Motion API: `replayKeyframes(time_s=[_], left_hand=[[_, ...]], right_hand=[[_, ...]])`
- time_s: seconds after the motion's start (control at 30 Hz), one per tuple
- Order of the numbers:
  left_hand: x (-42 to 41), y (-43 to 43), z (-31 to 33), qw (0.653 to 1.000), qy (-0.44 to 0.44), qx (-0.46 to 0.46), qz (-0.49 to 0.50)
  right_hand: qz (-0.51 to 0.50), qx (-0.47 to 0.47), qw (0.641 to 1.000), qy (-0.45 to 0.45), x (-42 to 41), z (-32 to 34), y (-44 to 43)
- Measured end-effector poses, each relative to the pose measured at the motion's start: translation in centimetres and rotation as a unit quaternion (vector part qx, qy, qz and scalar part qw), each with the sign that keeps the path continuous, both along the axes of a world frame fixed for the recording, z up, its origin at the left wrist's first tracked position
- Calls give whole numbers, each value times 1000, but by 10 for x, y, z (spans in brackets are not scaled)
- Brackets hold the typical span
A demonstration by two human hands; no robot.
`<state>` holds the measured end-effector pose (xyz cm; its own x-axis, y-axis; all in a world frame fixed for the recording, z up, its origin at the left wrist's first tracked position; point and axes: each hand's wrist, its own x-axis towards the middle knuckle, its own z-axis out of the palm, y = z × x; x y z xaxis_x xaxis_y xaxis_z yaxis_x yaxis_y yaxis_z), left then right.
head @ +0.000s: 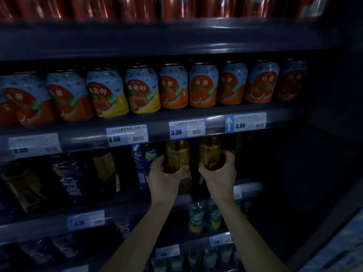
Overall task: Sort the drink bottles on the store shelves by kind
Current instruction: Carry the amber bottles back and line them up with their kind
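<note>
- Head view, and the landmark is the middle price tag (187, 129) on the shelf rail: both my hands are up just beneath it, each wrapped around its own bottle.
- My left hand (167, 178) is clamped on the left brown tea bottle (177, 156), below and a shade left of that tag; thumb on its right side, fingers round the left.
- My right hand (221, 173) grips the right brown tea bottle (209, 152), below and right of the tag.
- Both bottles stand upright, long axis vertical, side by side with a dark gap between them.
- The blue-labelled bottle (144, 160) sits just left of my left hand, so that hand is nearer if this odd one has to shift.
- Hard to read: the rail hides both caps, the light is dim, and the shelf right of the tag is nearly black.
</note>
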<state>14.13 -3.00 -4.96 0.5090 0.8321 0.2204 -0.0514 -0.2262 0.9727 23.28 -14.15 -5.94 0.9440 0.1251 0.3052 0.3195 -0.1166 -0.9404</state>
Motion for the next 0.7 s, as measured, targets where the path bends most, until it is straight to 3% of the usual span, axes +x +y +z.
replayKeyframes(time_s=[0.7], left_hand=[[30,10,-14,999,22,-3,-37]], right_hand=[[2,-2,999,-40,22,-12,-4]])
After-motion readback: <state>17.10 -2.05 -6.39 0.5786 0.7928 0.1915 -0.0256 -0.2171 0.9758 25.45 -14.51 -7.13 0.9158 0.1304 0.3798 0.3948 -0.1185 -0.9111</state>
